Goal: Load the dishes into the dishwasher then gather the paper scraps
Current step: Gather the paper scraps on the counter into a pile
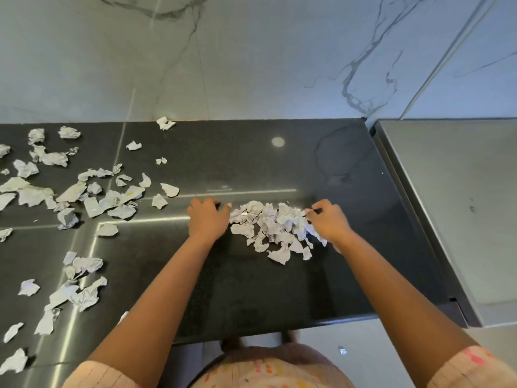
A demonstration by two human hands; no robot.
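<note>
A heap of crumpled white paper scraps (pixel 275 226) lies on the black countertop (pixel 251 289) between my two hands. My left hand (pixel 207 218) rests palm down on the counter at the heap's left edge, fingers relaxed and touching the nearest scraps. At the heap's right edge my right hand (pixel 328 221) has its fingers curled against the scraps, and a scrap shows under its palm. Several more loose paper scraps (pixel 84 197) are scattered over the left part of the counter. No dishes or dishwasher are in view.
A marble wall (pixel 251 65) rises behind the counter. A grey steel surface (pixel 458 205) adjoins the counter on the right. One small scrap (pixel 342 350) lies on the floor below the counter's front edge. A lone scrap (pixel 165 123) sits at the back edge.
</note>
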